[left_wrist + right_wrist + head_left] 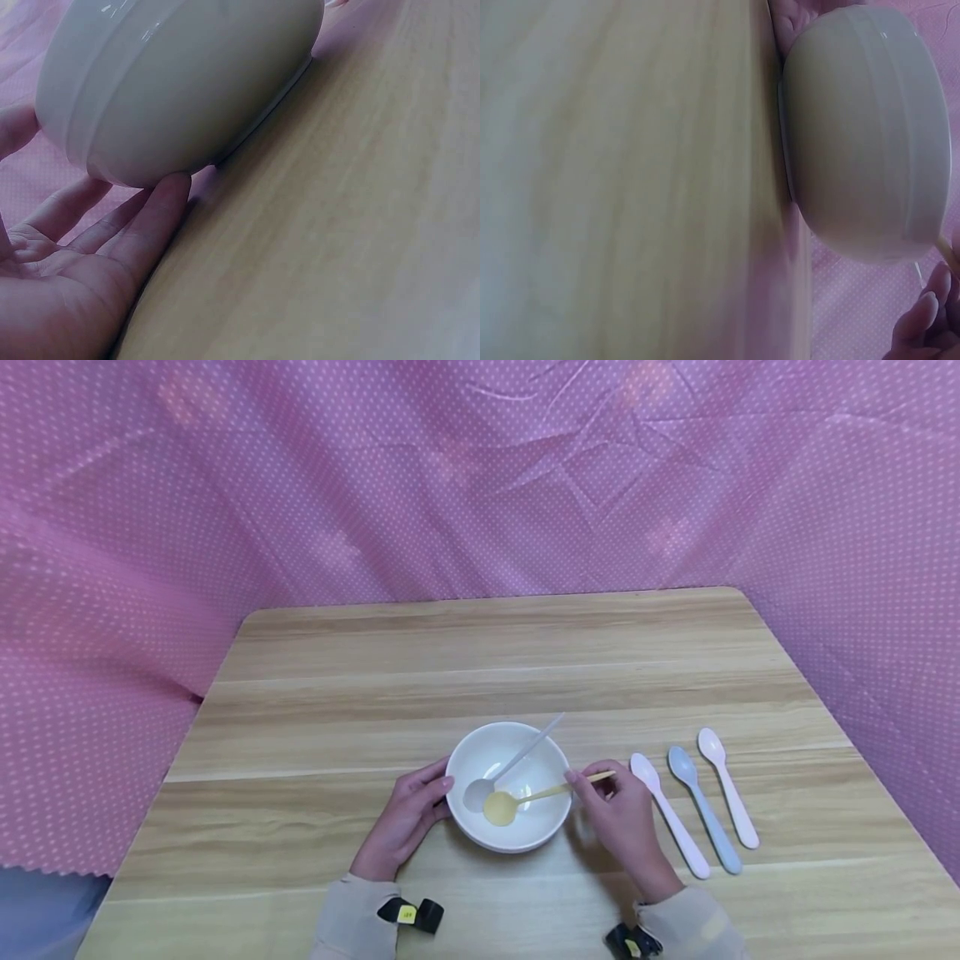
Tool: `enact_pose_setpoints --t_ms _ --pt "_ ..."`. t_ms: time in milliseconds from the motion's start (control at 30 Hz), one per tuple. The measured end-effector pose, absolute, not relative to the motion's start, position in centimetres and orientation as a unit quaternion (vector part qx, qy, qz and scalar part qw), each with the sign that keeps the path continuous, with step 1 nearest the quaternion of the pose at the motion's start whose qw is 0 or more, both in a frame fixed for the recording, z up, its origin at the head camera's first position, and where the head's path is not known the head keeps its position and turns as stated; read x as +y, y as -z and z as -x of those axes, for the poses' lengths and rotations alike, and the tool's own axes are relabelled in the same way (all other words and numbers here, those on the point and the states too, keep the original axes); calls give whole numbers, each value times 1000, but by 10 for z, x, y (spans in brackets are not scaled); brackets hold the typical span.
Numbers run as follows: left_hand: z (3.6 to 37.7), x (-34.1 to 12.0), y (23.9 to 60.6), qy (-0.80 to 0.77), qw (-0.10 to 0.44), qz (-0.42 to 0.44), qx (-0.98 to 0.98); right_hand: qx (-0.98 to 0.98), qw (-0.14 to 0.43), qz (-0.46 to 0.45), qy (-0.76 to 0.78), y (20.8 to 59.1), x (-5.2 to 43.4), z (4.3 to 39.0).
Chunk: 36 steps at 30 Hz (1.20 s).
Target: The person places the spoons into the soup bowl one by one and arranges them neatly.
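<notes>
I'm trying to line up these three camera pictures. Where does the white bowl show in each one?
Head view: white bowl sits low at centre on the table, between the left hand and right hand.
Left wrist view: white bowl fills the upper left, fingertips touching its side.
Right wrist view: white bowl on the right, turned sideways.
Shared landmark: the wooden table.

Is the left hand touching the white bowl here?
Touching. In the left wrist view the fingertips of the left hand press against the lower outside wall of the white bowl with no gap; the head view agrees.
</notes>
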<state>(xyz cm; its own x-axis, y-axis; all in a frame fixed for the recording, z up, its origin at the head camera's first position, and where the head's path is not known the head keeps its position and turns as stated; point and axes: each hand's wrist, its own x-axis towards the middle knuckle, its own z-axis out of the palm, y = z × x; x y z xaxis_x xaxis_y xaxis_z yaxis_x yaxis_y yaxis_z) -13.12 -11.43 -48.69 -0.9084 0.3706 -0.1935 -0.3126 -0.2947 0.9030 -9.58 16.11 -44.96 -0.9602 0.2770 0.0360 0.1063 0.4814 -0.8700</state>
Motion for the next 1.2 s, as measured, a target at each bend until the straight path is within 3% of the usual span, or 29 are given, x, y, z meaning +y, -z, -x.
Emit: enact_pose_setpoints --t_ms 667,1200 --pt "131 -114 488 -804 211 -15 555 -858 32 127 -496 451 161 98" --pt "130 -112 491 -806 209 -14 553 -857 46 140 -494 451 181 92"
